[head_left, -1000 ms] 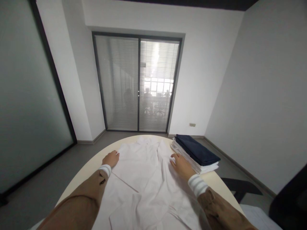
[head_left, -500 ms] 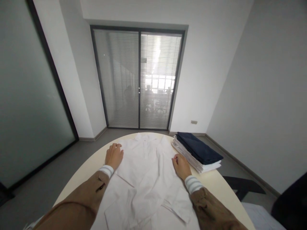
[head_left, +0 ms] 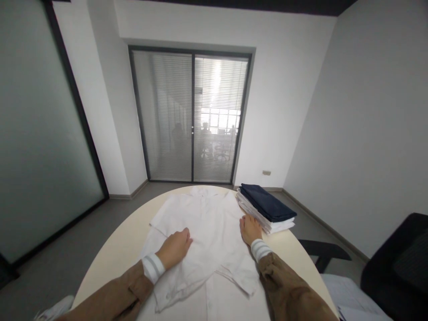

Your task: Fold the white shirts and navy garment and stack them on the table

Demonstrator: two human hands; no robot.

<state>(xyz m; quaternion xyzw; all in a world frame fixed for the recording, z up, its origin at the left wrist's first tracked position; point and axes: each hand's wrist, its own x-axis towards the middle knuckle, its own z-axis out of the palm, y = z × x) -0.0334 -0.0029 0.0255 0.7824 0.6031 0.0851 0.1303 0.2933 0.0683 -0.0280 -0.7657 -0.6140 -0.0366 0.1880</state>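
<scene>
A white shirt (head_left: 203, 223) lies spread flat on a cream oval table (head_left: 122, 238), collar toward the far end. My left hand (head_left: 175, 247) rests palm down on the shirt's left side, fingers close together. At the shirt's right edge my right hand (head_left: 249, 228) presses flat on the fabric, right beside a stack of folded clothes (head_left: 265, 209), white pieces with a dark navy one on top. Neither hand grips anything. Both arms wear brown sleeves with striped white cuffs.
A dark chair (head_left: 394, 267) stands at the right, with a black seat or stand (head_left: 323, 254) just past the table's edge. Glass doors with blinds (head_left: 192, 118) close the far wall. A frosted glass partition (head_left: 36, 133) runs along the left.
My left hand slid from the shirt's far left shoulder inward and nearer to me, onto the body of the shirt. My right hand stayed near the right edge. The shirt's lower folds look flatter.
</scene>
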